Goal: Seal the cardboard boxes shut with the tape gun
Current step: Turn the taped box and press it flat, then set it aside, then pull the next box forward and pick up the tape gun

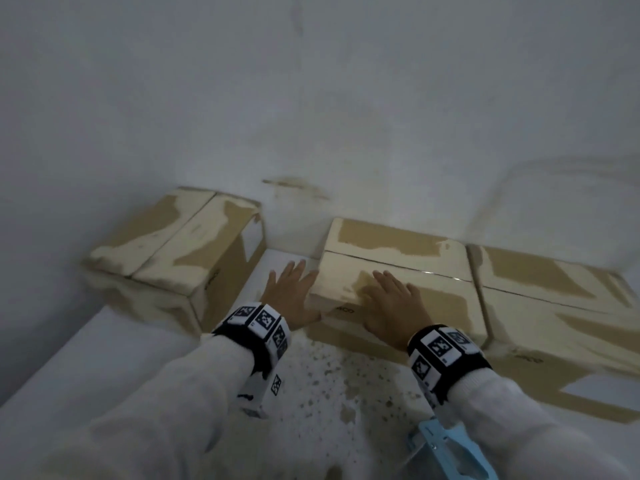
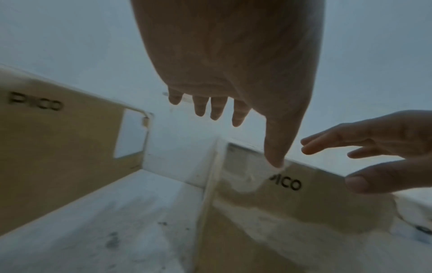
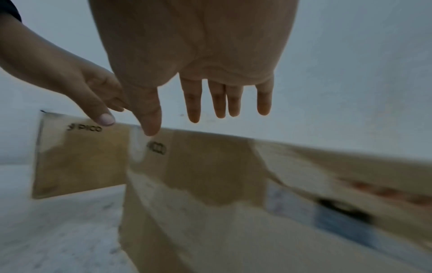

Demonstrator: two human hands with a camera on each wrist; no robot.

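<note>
On the middle brown cardboard box (image 1: 398, 271) we are resting both hands, fingers (image 1: 382, 277) spread; pushing carelessly could spring its flaps.

Three cardboard boxes, tan w/ pale cream blotches: left box (image 1: 173, 258), middle box (image 1: 398, 271), right box (image 1: 554, 299) at 3 o'clock. Black "PICO" print on sides. Counter (image 1: 311, 393) white, brown speckles. Tape gun (image 1: 450, 452) light blue at 5 o'clock. Wristbands (image 1: 259, 323) black w/ b&w square codes. Sleeves white.

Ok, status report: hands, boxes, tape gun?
Left hand and right hand open over middle brown cardboard box. Light blue tape gun unheld near right sleeve. Nothing blocking.
</note>
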